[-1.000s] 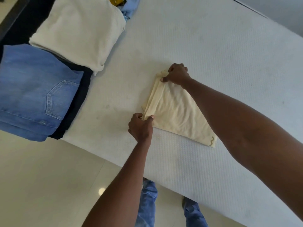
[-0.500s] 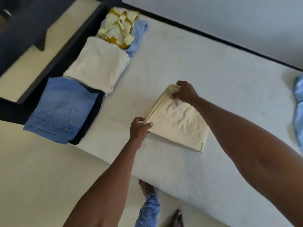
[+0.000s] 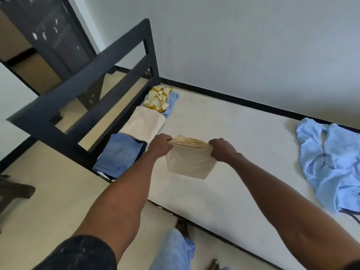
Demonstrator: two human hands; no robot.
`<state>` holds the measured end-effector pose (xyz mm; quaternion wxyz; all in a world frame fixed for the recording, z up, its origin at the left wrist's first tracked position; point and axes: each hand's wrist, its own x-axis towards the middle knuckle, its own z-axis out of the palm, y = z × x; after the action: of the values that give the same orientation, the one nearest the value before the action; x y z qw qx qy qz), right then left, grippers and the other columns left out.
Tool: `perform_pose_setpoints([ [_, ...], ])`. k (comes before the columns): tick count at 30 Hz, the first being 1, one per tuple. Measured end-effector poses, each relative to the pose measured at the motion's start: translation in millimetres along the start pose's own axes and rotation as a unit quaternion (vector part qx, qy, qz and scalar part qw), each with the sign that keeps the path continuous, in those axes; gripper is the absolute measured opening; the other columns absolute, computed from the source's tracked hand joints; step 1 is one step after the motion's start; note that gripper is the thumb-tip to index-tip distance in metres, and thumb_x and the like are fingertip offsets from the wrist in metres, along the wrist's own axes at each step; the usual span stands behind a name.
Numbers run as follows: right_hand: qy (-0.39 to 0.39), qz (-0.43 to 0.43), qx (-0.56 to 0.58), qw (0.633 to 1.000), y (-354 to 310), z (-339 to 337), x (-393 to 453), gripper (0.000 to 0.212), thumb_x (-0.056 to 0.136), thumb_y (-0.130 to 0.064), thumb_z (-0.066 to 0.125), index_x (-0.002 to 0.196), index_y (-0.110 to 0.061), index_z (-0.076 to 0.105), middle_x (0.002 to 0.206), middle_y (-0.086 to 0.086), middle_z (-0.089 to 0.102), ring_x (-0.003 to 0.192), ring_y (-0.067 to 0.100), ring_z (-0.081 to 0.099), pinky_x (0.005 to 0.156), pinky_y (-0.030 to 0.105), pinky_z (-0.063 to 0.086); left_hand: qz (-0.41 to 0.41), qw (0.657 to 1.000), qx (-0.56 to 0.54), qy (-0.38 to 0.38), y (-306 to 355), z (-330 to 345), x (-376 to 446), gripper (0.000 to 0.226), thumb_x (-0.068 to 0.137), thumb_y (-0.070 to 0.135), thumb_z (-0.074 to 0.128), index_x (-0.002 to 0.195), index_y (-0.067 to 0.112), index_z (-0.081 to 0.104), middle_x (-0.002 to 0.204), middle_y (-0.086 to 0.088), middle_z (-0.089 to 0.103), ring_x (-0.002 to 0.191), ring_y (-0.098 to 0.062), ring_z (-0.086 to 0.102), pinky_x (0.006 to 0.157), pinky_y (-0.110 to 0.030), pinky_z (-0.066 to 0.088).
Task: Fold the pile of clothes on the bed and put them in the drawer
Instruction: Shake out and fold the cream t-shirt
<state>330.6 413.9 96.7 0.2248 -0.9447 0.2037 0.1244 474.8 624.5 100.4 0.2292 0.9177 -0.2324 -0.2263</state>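
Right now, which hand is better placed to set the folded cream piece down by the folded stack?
Left, probably. The left hand grips the folded cream cloth on the side nearest the folded stack by the bed frame; the right hand holds the far edge.

Home bedroom — bare mattress [image 3: 224, 137] on black bed frame [image 3: 109, 61], folded clothes [image 3: 143, 124], plain walls

No writing, label, brand, number or sign can be read anywhere in the head view.
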Motion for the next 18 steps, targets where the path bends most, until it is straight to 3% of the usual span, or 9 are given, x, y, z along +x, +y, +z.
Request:
perform_pose_setpoints([
  [3, 0.009, 0.009, -0.012, 1.0, -23, -8, -17, 0.015, 0.077, -0.002, 0.052, 0.084, -0.015, 0.057, 0.086, 0.007, 0.056, 0.085, 0.034, 0.062, 0.065, 0.032, 0.041, 0.003, 0.997, 0.068, -0.018, 8, -29, -3, 0.023, 0.081, 0.015, 0.072, 0.103, 0.012, 0.075, 0.097, -0.011, 0.07, 0.094, -0.028, 0.064, 0.071, -0.03, 0.046],
  [6, 0.028, 0.022, -0.009, 0.999, -39, -16, -14, 0.018, 0.076, -0.002, 0.052, 0.089, -0.01, 0.062, 0.085, 0.006, 0.056, 0.084, 0.034, 0.061, 0.065, 0.032, 0.042, -0.01, 0.992, 0.127, -0.025, 6, -46, 5, 0.016, 0.077, 0.018, 0.072, 0.093, 0.019, 0.075, 0.097, -0.011, 0.069, 0.095, -0.029, 0.063, 0.071, -0.03, 0.045],
  [9, 0.039, 0.037, -0.005, 0.999, -50, -19, 2, 0.023, 0.076, -0.002, 0.05, 0.091, -0.01, 0.064, 0.085, 0.006, 0.057, 0.084, 0.033, 0.061, 0.066, 0.032, 0.043, 0.001, 0.986, 0.167, -0.024, 2, -56, 25, 0.019, 0.078, 0.02, 0.073, 0.096, 0.02, 0.074, 0.098, -0.009, 0.067, 0.097, -0.029, 0.06, 0.074, -0.03, 0.04],
  [13, 0.026, 0.075, -0.006, 0.997, -66, -12, 43, 0.021, 0.079, -0.001, 0.049, 0.09, -0.011, 0.064, 0.086, 0.005, 0.056, 0.082, 0.032, 0.059, 0.067, 0.031, 0.042, 0.042, 0.984, 0.163, -0.062, -18, -69, 79, 0.014, 0.08, 0.019, 0.073, 0.094, 0.017, 0.077, 0.091, -0.009, 0.071, 0.09, -0.029, 0.065, 0.072, -0.031, 0.048],
  [18, 0.063, 0.096, -0.015, 0.993, -91, -13, 111, 0.014, 0.081, 0.0, 0.051, 0.082, -0.013, 0.057, 0.09, 0.01, 0.063, 0.086, 0.035, 0.063, 0.064, 0.032, 0.037, 0.135, 0.975, 0.176, 0.008, -52, -88, 154, 0.026, 0.09, 0.013, 0.059, 0.108, 0.021, 0.076, 0.102, -0.013, 0.07, 0.101, -0.034, 0.059, 0.08, -0.035, 0.039],
])
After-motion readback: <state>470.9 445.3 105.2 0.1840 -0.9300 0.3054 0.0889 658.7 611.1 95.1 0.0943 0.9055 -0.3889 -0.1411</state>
